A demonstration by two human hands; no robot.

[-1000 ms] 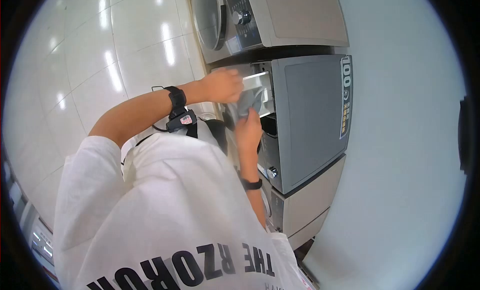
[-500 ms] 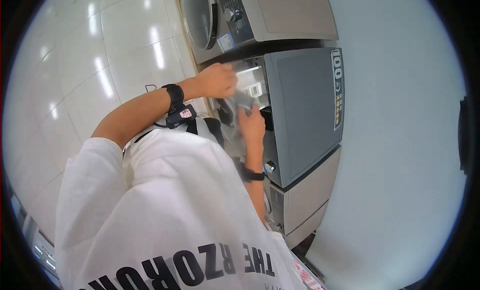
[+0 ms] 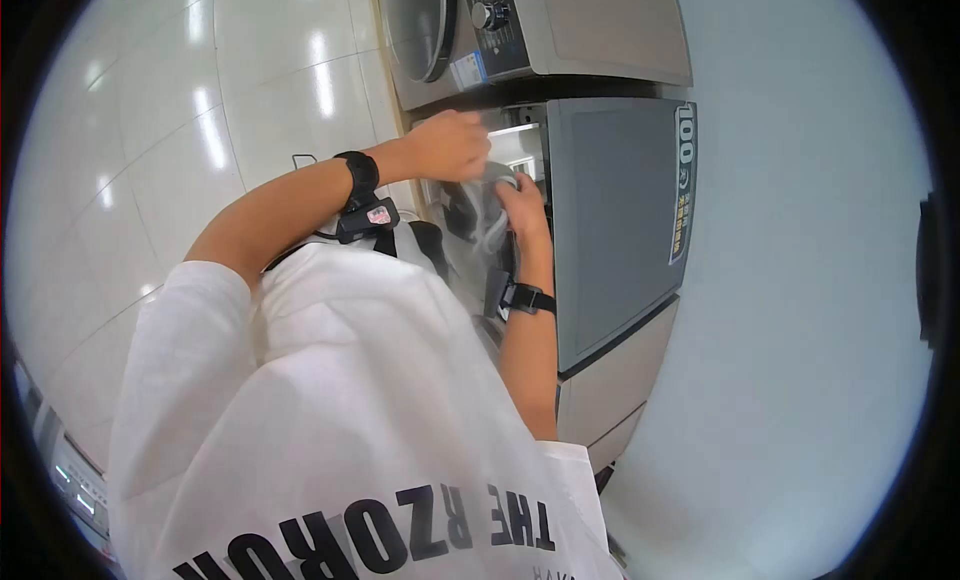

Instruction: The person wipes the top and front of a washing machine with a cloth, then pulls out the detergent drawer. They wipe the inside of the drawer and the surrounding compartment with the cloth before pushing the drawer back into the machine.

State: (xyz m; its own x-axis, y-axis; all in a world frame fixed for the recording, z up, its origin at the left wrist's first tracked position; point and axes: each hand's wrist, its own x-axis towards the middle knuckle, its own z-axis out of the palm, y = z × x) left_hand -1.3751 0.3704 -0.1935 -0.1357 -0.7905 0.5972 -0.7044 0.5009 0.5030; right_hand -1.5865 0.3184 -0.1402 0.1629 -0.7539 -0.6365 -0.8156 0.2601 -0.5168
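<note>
My left hand [image 3: 450, 147] is closed at the front of the grey appliance [image 3: 615, 230], its fingertips blurred; what it holds, if anything, is hidden. Just below and to the right, my right hand [image 3: 526, 208] has its fingers closed on a grey pliable piece [image 3: 497, 230], which curves down beside the wrist. A pale, shiny panel [image 3: 515, 145] shows between the appliance's edge and my hands. Both wrists wear black straps with small devices.
A beige appliance [image 3: 610, 30] with a round door and a knob stands above the grey one. Another beige appliance [image 3: 620, 360] is below it. Glossy floor tiles [image 3: 170, 150] lie at left, a pale wall [image 3: 800, 280] at right.
Both hands appear slightly further right and the appliances have shifted in view. My right hand has moved a little up, and more of the grey pliable piece shows beside it.
</note>
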